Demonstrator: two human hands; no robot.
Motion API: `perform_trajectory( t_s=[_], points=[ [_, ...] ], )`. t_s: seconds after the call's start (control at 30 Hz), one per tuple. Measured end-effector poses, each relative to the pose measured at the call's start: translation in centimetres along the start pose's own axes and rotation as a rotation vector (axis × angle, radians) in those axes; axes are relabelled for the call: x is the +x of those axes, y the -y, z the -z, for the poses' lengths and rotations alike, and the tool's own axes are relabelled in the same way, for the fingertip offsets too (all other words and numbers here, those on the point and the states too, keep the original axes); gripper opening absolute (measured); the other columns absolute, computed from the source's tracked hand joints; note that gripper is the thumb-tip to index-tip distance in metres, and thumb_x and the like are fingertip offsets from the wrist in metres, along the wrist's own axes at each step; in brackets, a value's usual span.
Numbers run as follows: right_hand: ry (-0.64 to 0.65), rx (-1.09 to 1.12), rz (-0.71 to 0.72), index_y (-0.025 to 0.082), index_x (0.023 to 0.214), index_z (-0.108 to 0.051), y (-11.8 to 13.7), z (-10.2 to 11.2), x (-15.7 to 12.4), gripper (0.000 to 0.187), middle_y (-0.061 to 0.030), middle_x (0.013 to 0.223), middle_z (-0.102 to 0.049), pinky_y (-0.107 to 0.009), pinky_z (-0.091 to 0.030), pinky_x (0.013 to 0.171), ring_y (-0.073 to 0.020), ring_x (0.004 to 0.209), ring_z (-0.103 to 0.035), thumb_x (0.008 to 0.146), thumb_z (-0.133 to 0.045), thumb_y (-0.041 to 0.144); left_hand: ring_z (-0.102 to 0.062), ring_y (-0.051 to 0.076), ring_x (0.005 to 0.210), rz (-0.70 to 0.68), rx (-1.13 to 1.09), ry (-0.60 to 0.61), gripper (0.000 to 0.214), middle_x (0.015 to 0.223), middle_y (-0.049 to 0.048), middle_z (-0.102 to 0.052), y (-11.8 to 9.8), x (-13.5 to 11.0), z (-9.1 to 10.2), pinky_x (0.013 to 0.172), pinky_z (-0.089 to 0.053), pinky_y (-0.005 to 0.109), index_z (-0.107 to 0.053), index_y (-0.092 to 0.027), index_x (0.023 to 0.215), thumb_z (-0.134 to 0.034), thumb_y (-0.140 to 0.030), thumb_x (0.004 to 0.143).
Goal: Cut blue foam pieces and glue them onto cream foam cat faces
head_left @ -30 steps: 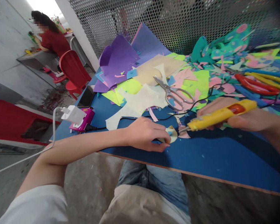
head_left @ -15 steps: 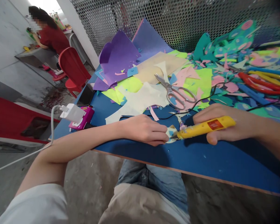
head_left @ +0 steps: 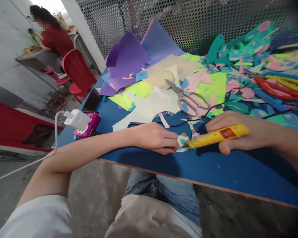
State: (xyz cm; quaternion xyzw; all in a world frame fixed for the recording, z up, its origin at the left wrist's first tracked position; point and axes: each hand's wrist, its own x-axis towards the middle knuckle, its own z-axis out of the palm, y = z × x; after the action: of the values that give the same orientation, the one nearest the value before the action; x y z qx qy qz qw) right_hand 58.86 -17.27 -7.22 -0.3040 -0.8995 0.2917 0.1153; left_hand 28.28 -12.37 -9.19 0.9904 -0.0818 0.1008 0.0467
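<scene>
My left hand point(head_left: 159, 138) lies on the blue table with its fingers curled, pinching the left edge of a small cream foam piece point(head_left: 182, 140). Small blue bits sit on that piece, and part of it is hidden by my fingertips. My right hand point(head_left: 234, 130) is wrapped around a yellow hot glue gun point(head_left: 211, 137) with an orange-red panel on its side. The gun lies nearly level, and its dark nozzle meets the cream piece close to my left fingertips.
Silver scissors point(head_left: 187, 97) lie on cream foam scraps point(head_left: 154, 102) behind my hands. Red-handled scissors point(head_left: 276, 88) rest among scraps at right. A black cord point(head_left: 201, 117) crosses the table. A white plug adapter point(head_left: 76, 119) stands at left. A person in red point(head_left: 56, 39) sits at another table.
The glue gun has shifted very slightly to the left, its nozzle staying at the cream foam piece. My left hand keeps nearly the same place.
</scene>
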Motion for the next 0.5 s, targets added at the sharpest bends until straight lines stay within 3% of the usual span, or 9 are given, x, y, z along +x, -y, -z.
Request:
perform_trajectory(
  t_s=[0.5],
  points=[
    [0.004, 0.030, -0.070, 0.020, 0.054, -0.046, 0.13, -0.03, 0.16, 0.072, 0.0052, 0.051, -0.043, -0.026, -0.028, 0.048, -0.0075, 0.044, -0.039, 0.086, -0.050, 0.086, -0.064, 0.013, 0.078, 0.058, -0.128, 0.015, 0.030, 0.101, 0.0057, -0.074, 0.02, 0.18, -0.13, 0.069, -0.041, 0.028, -0.067, -0.018, 0.102, -0.041, -0.032, 0.108]
  ],
)
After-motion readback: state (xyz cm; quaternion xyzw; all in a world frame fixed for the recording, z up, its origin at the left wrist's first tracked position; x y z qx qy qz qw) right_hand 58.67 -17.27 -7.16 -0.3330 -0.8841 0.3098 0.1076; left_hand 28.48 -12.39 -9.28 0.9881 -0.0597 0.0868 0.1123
